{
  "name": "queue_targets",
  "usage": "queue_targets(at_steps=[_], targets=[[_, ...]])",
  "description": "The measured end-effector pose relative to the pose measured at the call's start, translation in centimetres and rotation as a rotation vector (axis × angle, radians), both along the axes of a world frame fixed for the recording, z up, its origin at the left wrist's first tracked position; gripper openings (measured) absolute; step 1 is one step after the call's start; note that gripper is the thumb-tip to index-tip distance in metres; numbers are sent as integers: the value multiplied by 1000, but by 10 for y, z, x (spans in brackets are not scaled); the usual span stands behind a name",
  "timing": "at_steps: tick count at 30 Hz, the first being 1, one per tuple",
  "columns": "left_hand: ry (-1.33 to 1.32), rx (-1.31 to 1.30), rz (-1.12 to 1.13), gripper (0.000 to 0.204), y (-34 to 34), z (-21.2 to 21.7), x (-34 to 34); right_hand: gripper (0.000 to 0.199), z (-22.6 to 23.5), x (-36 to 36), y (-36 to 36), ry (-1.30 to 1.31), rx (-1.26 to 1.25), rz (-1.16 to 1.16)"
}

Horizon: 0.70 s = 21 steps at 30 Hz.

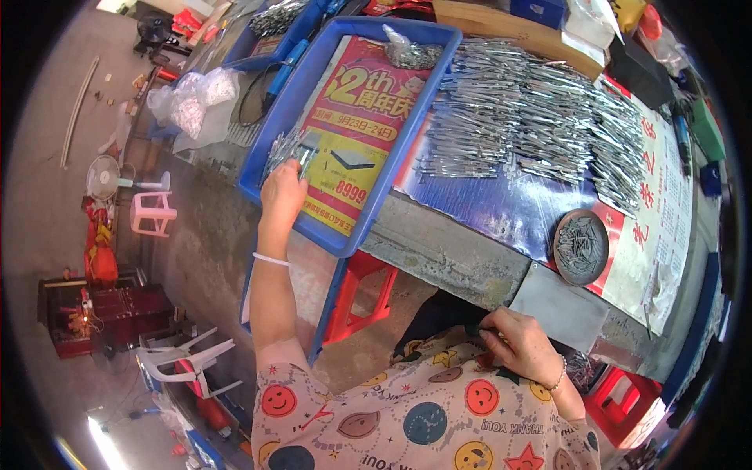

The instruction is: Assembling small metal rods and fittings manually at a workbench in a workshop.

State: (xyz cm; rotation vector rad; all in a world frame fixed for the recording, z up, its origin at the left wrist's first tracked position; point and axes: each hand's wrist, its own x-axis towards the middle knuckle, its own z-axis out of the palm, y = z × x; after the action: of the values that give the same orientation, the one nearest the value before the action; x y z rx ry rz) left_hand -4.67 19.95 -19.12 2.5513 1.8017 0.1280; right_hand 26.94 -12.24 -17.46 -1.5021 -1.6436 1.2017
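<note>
My left hand (283, 190) reaches into the left end of a blue plastic tray (362, 229). Its fingers are closed on a few thin metal rods (307, 149), beside a small pile of similar rods (282, 150) on the tray's printed paper lining. My right hand (521, 342) is drawn back in front of my patterned shirt, close to the table's front edge. Its fingers are curled in; a dark bit shows near the fingertips, and I cannot make out what they hold. Rows of silvery rods (548, 117) cover the printed sheet to the right of the tray.
A round bowl (580, 247) of short dark metal pins stands near the front edge, beside a flat metal plate (558, 305). A clear bag of small parts (411, 53) lies in the tray's far corner. Below are red stools (360, 296). White bags (200, 98) sit at the left.
</note>
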Motion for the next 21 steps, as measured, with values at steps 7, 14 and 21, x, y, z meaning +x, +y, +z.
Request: queue_targets(at_steps=[7, 14, 21], targets=[[265, -108, 59, 22, 19, -12, 17, 11, 2, 6, -14, -56, 2, -60], [68, 95, -11, 10, 11, -8, -5, 12, 8, 62, -20, -250, 158, -445], [-898, -162, -97, 20, -99, 38, 57, 24, -6, 129, -3, -637, 118, -544]])
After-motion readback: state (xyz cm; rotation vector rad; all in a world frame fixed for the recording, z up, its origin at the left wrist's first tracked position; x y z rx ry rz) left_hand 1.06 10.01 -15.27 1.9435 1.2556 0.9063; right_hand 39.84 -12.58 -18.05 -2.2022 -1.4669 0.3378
